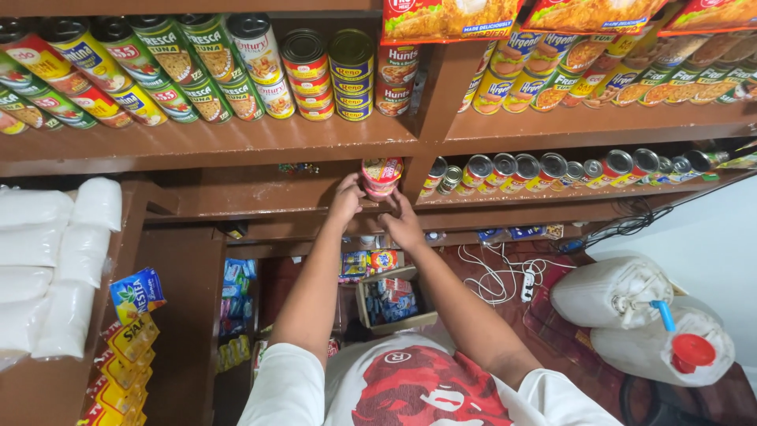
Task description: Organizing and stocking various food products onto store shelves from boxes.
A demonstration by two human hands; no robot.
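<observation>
A red and white cup-shaped food container (381, 177) stands at the right end of a brown wooden shelf (260, 201). My left hand (347, 199) grips its left side. My right hand (402, 224) holds its lower right side. Both arms reach forward and up from my white shirt with a red print. The rest of that shelf to the left of the cup is bare wood.
Stacked tins (339, 75) fill the shelf above, and a row of tins (544, 170) sits on the right shelf. White filled bags (55, 268) and sachet strips (130, 331) are at left. An open cardboard box (394, 304), white cables (497, 276) and plastic jugs (639, 315) lie below.
</observation>
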